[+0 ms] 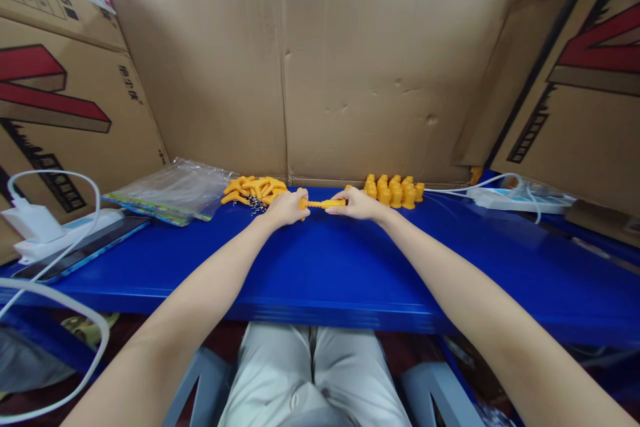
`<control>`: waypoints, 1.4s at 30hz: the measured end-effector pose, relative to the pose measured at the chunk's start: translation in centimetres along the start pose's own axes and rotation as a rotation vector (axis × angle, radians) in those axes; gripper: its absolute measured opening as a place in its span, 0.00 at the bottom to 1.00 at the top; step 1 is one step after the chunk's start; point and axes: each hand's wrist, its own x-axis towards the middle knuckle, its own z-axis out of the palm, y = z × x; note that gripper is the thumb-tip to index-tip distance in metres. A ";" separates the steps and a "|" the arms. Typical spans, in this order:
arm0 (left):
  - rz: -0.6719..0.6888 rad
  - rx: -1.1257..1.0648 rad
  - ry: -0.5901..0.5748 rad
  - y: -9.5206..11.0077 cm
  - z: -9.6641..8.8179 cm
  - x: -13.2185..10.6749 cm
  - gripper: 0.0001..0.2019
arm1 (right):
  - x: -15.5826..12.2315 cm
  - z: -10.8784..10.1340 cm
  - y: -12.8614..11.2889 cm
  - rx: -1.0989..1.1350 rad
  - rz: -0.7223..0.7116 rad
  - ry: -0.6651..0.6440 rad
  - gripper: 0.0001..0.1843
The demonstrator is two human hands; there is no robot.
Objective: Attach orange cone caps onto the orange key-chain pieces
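My left hand (pixel 287 209) is closed round one end of an orange plastic piece, above the blue table. My right hand (pixel 361 205) pinches the other end of this orange piece (pixel 334 203), which has a thin, ridged middle stretched between both hands. The fingers hide its ends, so I cannot make out its full shape. Just behind and left of my left hand lies a pile of orange curved parts (pixel 255 185) with small metal chains (pixel 257 204). Right beside my right hand stand several upright orange figure-like pieces (pixel 396 193) in close rows.
Clear plastic bags (pixel 175 190) lie at the left. Nearby are a phone-like dark slab (pixel 93 247), a power strip with a white charger (pixel 33 220) and its cable. Another power strip (pixel 517 199) sits right. Cardboard (pixel 380 80) walls the back of the blue table (pixel 320 267).
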 end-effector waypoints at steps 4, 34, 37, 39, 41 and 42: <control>-0.007 -0.027 -0.004 0.1 0.1 0.1 0.14 | 0.1 -0.1 0.3 0.066 0.032 -0.043 0.22; -0.057 -0.224 0.035 0.2 -0.2 0.1 0.08 | 0.4 0.7 0.0 0.352 0.033 0.113 0.29; -0.048 -0.165 0.037 0.1 -0.2 0.1 0.09 | 0.3 0.5 -0.3 0.384 0.096 0.082 0.28; -0.046 -0.132 0.034 0.1 -0.1 0.2 0.10 | 0.2 0.5 -0.4 0.399 0.124 0.070 0.26; -0.046 -0.101 0.034 0.0 0.0 0.3 0.11 | 0.2 0.7 -0.3 0.412 0.146 0.050 0.25; -0.045 -0.087 0.033 0.0 0.1 0.3 0.12 | 0.3 0.9 -0.1 0.410 0.158 0.037 0.24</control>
